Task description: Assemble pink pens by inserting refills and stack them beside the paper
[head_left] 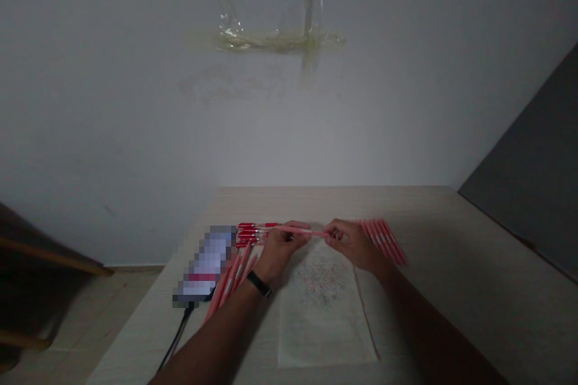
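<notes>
Pink along most of its length: holding a slim pen (295, 230) above the table (424, 204), between left hand (279, 246) and right hand (356, 245). Runs crosswise, roughly along the far edge, dipping slightly towards the right edge; too blurred to tell which end bears the tip. Held nearer the far edge than the near one, somewhat towards the far left corner.

Grip closed at both ends: left thumb and fingers around one end, right fingertips pinched on the other.

Below the hands, lies flat as a pale sheet or pouch (327, 334), with grey and reddish scribbles on its upper part; cannot tell which, nor whether filled. Beside the left hand, towards the left edge, lie red-capped pens (247, 233) pointing crosswise, and nearer the near edge a slanting bunch of pink pens (228, 280). Near these, towards the left edge, rests a phone-like device (210, 264) with a dark cable (178, 334). Just beside the right hand, on the right-edge side, lies a neat slanting row of more pink pens (388, 242).
</notes>
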{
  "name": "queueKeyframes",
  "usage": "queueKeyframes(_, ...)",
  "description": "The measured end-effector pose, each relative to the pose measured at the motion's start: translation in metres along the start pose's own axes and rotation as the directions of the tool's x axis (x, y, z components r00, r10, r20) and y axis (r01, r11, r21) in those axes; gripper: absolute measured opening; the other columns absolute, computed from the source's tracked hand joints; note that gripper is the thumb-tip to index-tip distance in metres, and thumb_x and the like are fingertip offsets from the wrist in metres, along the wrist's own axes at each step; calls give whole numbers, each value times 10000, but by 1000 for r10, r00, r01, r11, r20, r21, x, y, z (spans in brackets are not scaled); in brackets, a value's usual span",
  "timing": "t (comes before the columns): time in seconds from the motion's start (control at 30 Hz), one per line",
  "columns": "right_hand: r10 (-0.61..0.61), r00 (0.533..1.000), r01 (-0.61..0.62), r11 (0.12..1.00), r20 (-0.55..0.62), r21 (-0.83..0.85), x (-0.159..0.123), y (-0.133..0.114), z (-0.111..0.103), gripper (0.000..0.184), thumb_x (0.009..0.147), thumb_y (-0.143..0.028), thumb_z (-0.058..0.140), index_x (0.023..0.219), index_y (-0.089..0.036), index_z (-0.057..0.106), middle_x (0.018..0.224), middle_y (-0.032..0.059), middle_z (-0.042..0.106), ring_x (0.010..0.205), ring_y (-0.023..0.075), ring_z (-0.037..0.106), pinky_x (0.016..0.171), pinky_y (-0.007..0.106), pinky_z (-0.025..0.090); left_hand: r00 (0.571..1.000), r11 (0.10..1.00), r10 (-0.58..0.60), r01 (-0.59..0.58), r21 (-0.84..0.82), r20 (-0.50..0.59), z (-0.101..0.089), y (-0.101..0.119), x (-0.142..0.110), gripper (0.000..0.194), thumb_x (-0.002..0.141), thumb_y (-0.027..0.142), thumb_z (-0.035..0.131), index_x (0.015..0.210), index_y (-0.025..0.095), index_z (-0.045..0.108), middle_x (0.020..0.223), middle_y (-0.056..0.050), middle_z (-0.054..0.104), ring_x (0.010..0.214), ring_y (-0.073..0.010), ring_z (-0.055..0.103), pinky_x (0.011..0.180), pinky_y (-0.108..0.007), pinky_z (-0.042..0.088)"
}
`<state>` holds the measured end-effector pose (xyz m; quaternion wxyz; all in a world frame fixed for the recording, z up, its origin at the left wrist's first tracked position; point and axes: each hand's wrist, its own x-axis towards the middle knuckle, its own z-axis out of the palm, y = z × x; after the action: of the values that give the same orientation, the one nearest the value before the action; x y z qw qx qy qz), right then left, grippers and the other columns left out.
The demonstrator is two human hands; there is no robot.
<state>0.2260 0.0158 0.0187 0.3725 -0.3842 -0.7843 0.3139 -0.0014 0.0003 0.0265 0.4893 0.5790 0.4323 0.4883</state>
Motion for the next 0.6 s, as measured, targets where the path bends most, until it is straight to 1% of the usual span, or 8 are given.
queueKeyframes(0.1, 75, 995, -72, 997, -73, 39, 1, 2, -8, 185, 914, -364, 615, 961, -198, 684, 789, 6, 657, 718, 152, 594, 645, 257, 449, 995, 999, -14, 9, -51, -103, -6, 3, 2, 372, 748, 457, 765, 950, 151, 707, 720, -6, 622, 645, -115, 504, 603, -229, 399)
queueKeyframes(0.2, 125, 984, -107, 984, -127, 140, 1, 3, -13, 219, 903, -402, 622, 951, -195, 672, 767, 1, 643, 707, 152, 594, 626, 250, 447, 990, 997, -13, 2, -76, -139, -10, 6, 3, 344, 743, 453, 766, 916, 165, 690, 691, 19, 601, 618, -101, 487, 598, -223, 386)
queueKeyframes(0.27, 131, 975, -86, 968, -182, 236, 2, 2, -13, 238, 902, -415, 618, 948, -186, 664, 775, 12, 651, 720, 156, 599, 655, 261, 463, 994, 999, -5, 1, -40, -112, -10, 7, 2, 328, 736, 446, 774, 866, 158, 686, 691, 18, 605, 623, -102, 494, 600, -222, 381)
queueKeyframes(0.33, 125, 966, -42, 940, -226, 340, 3, 0, -7, 261, 917, -429, 593, 969, -181, 653, 791, 30, 667, 717, 158, 601, 673, 276, 476, 998, 1000, 10, -8, 26, -58, -7, 8, 1, 318, 737, 441, 773, 818, 148, 680, 694, 8, 615, 634, -108, 508, 602, -224, 383)
queueKeyframes(0.4, 100, 971, -2, 912, -216, 411, 4, 0, 1, 288, 931, -453, 571, 1005, -184, 643, 788, 38, 678, 688, 156, 597, 650, 279, 475, 999, 992, 33, -33, 119, 6, -4, 9, 0, 303, 756, 433, 759, 794, 144, 677, 707, -7, 637, 647, -120, 531, 608, -230, 396)
queueKeyframes(0.5, 59, 989, -1, 922, -139, 388, 4, 2, 12, 325, 929, -483, 575, 1019, -183, 660, 780, 42, 681, 695, 161, 608, 644, 281, 476, 993, 940, 81, -106, 324, 89, -5, 9, -1, 212, 784, 366, 727, 818, 159, 699, 782, -39, 691, 720, -157, 590, 644, -248, 428)
queueKeyframes(0.57, 60, 988, -8, 939, -140, 344, 3, 4, 16, 313, 932, -473, 577, 998, -180, 667, 782, 43, 686, 717, 166, 619, 650, 279, 474, 985, 865, 109, -161, 476, 133, -10, 6, -1, 130, 767, 254, 713, 873, 179, 719, 858, -53, 713, 804, -187, 617, 703, -271, 451)
queueKeyframes(0.6, 61, 987, -11, 948, -148, 319, 2, 6, 18, 301, 936, -461, 576, 986, -179, 668, 786, 43, 688, 727, 166, 625, 656, 277, 473, 982, 821, 116, -181, 541, 152, -12, 4, -1, 168, 745, 187, 702, 911, 189, 725, 902, -58, 718, 843, -199, 623, 741, -285, 460)
